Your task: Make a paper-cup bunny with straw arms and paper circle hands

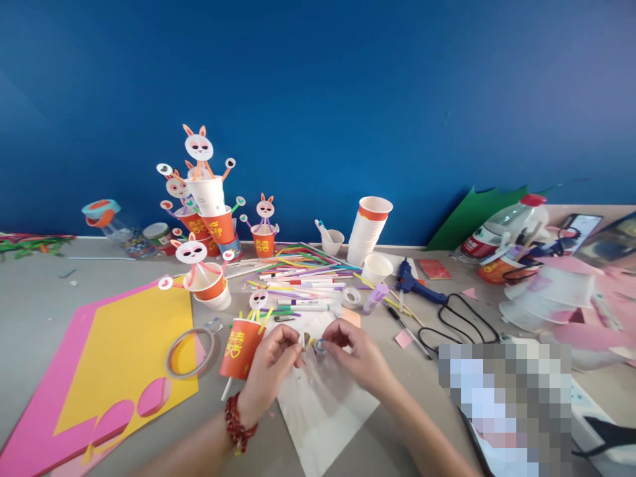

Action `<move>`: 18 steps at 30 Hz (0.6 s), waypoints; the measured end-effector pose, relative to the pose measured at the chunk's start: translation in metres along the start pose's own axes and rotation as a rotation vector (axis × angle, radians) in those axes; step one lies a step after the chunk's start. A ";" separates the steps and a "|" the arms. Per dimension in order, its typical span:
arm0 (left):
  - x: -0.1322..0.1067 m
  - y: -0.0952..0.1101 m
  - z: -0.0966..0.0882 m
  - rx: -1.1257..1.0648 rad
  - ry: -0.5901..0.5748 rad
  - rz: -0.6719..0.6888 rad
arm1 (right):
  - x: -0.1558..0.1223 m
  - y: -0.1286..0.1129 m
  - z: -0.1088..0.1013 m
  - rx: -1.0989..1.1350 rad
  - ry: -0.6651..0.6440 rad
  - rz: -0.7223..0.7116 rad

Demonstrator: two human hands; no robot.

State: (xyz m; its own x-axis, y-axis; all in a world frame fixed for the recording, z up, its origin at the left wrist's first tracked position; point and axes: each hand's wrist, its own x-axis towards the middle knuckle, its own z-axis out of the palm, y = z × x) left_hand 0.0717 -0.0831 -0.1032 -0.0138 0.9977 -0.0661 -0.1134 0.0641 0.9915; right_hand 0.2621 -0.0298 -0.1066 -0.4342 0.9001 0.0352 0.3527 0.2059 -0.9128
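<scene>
My left hand [271, 371], with a red bead bracelet on the wrist, pinches a small white paper piece [303, 340] over a white sheet [322, 411]. My right hand [355, 354] is closed in a pinch on a tiny bluish piece [319, 345] right beside it. The two hands' fingertips nearly touch. Just left of my left hand an orange paper cup [241, 348] with a rabbit face on a stick leans on the table.
Yellow and pink foam sheets [119, 364] lie at the left with a tape roll [191, 352]. Rabbit cup figures [209, 205], coloured straws and markers [303, 275], a white cup stack [368, 228], a blue glue gun [415, 281] and a plastic bottle [501, 228] crowd the back. A blurred patch sits at lower right.
</scene>
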 end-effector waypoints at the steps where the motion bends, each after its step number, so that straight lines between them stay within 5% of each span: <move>1: -0.001 0.000 0.000 -0.016 -0.003 -0.004 | 0.001 0.001 -0.001 -0.094 0.001 0.006; 5: 0.000 -0.001 0.000 -0.267 -0.083 -0.115 | 0.001 0.000 -0.002 -0.277 0.068 -0.148; 9: 0.003 0.000 0.000 -0.728 -0.284 -0.399 | -0.003 -0.008 0.004 0.024 0.137 -0.324; 13: 0.002 0.002 0.000 -0.974 -0.474 -0.677 | -0.008 -0.013 0.010 0.208 0.088 -0.280; 18: 0.000 -0.002 -0.003 -1.010 -0.580 -0.798 | -0.010 -0.017 0.011 0.274 -0.008 -0.201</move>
State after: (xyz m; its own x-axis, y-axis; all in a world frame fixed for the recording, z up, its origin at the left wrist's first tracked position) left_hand 0.0693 -0.0831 -0.1056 0.7681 0.5836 -0.2635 -0.5527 0.8120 0.1876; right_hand 0.2510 -0.0464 -0.0964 -0.4791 0.8489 0.2232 0.0241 0.2670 -0.9634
